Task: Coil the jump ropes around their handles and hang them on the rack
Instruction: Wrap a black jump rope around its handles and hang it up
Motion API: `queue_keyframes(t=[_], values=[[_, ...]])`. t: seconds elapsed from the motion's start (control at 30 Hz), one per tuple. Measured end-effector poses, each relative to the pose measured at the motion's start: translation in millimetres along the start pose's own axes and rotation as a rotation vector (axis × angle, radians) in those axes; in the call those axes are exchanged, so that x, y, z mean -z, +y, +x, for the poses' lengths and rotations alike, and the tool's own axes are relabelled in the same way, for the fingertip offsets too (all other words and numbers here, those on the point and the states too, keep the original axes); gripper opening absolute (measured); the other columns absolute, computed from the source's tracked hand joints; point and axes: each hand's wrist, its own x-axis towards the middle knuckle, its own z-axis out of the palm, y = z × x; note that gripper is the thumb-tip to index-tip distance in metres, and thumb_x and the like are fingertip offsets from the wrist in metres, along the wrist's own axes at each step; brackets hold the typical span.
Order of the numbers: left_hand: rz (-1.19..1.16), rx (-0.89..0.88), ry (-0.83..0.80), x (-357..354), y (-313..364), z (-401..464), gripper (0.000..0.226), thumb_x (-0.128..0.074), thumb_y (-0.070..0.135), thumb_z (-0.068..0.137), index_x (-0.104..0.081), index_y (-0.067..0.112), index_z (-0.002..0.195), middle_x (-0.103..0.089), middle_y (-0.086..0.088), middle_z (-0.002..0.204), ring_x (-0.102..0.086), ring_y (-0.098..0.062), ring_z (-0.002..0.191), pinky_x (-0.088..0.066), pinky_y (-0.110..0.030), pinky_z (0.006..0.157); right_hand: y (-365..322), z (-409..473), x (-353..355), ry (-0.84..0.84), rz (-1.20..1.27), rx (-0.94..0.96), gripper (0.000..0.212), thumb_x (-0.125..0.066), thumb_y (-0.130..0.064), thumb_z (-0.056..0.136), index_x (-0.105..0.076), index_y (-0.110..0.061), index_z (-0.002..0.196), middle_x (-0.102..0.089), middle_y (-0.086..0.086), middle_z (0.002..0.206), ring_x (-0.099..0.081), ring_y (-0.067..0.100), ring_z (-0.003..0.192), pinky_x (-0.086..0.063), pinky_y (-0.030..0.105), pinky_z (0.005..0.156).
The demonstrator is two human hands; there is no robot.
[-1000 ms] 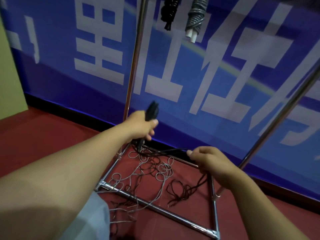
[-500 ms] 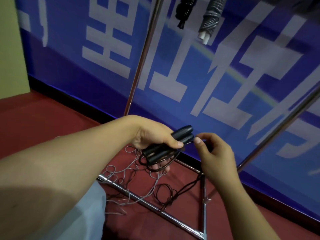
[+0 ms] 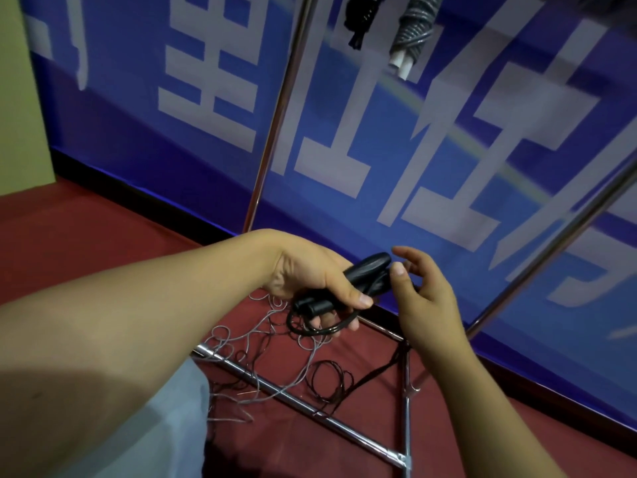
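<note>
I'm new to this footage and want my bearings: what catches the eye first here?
At centre, the left hand grips a pair of black handles, with the right hand beside them. Below, grey and black rope lies tangled over the chrome rack base. At the top, two coiled ropes hang.

- Black handles: paired, tilted, held above the floor.
- Black rope: looped loose on the floor.
- Grey rope: tangled beside it.
- Rack: two coiled ropes hanging.
</note>
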Motion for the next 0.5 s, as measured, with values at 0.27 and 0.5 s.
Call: queue_keyframes(t=[0.27, 0.5], values=[[0.041, 0.067, -0.001, -11.8, -7.7, 13.9, 0.016, -0.062, 0.014, 0.098, -0.053, 0.01, 0.11, -0.072, -0.008, 0.088, -0.065, -0.018, 0.066, -0.05, -0.022, 0.047, 5.6, -6.4, 0.2, -0.223, 0.219, -0.235, 0.041, -0.05, -0.053, 0.099, -0.075, -0.022, 0.093, -0.072, 0.009, 0.081, -0.051, 0.032, 0.065, -0.042, 0.034, 0.059], [-0.082, 0.073, 0.023, -6.4, -21.9, 18.7, 0.032, -0.065, 0.032, 0.093, -0.064, 0.004, 0.109, -0.074, -0.01, 0.089, -0.067, -0.025, 0.083, -0.055, -0.024, 0.066, 11.2, 0.0, 2.7, -0.172, 0.465, -0.226, 0.063, -0.067, -0.069, 0.079, -0.074, -0.009, 0.099, -0.062, 0.04, 0.096, -0.052, 0.032, 0.081, -0.041, 0.047, 0.074]])
